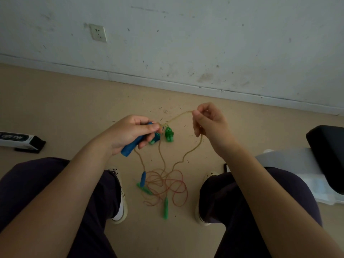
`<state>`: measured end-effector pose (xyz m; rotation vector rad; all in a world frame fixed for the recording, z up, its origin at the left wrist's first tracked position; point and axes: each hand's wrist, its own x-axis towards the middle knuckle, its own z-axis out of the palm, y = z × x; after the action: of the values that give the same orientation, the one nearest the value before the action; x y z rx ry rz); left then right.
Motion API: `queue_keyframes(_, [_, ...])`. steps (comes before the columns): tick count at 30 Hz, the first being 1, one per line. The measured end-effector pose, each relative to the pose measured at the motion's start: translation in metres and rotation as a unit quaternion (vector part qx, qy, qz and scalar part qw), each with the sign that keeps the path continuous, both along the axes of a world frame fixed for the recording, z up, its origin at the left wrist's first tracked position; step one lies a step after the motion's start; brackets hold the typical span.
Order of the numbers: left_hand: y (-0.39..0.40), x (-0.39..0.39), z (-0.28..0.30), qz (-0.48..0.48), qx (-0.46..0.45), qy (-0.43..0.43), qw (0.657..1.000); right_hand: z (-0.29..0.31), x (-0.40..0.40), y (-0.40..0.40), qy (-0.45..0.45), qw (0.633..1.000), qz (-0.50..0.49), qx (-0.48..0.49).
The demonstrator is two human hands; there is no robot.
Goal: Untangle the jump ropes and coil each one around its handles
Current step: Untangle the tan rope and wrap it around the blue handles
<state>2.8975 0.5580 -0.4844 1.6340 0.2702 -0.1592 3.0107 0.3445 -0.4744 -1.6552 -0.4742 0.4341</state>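
Just left of the frame's centre, the left hand (pixel 130 134) grips a blue, tapered plastic handle (pixel 136 142), while the right hand (pixel 209 121) pinches the thin, yellowish, springy cord (pixel 178 116) between thumb and fingers (pixel 197 113), lifting it into an arch. Below, on the tan floor (pixel 55 108), reddish cord loops (pixel 167 185) lie snarled around a second blue handle (pixel 143 178) and glossy green handles (pixel 165 207), so untangling seems underway; next, I judge, the yellowish cord must be drawn free of the red loops.

L hand (pixel 130 134) grips blue handle (pixel 133 145), R hand (pixel 210 121) pinches yellow rope (pixel 178 116)
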Motion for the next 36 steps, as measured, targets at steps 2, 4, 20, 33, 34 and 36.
queue_keyframes(2, [0.000,0.000,-0.002,0.002,0.007,0.001,1.000,0.002,-0.002,0.000,0.003,0.999,0.044,-0.011])
queue_keyframes(4, [-0.006,0.001,-0.003,-0.011,0.004,0.007,1.000,-0.001,-0.010,0.004,-0.004,0.993,0.108,-0.040])
queue_keyframes(20, [-0.005,0.003,-0.007,-0.004,0.014,0.010,1.000,0.000,-0.003,0.000,-0.009,0.999,-0.028,-0.040])
queue_keyframes(33, [-0.005,0.002,-0.007,-0.014,-0.007,0.007,1.000,-0.003,-0.003,0.004,-0.038,0.999,-0.026,-0.018])
queue_keyframes(34, [-0.006,0.002,-0.008,-0.013,-0.008,0.007,1.000,-0.001,-0.002,0.002,-0.031,0.999,-0.014,-0.012])
queue_keyframes(36, [-0.011,0.002,-0.007,-0.026,-0.009,0.008,1.000,-0.001,-0.005,0.002,-0.020,0.998,0.048,-0.024])
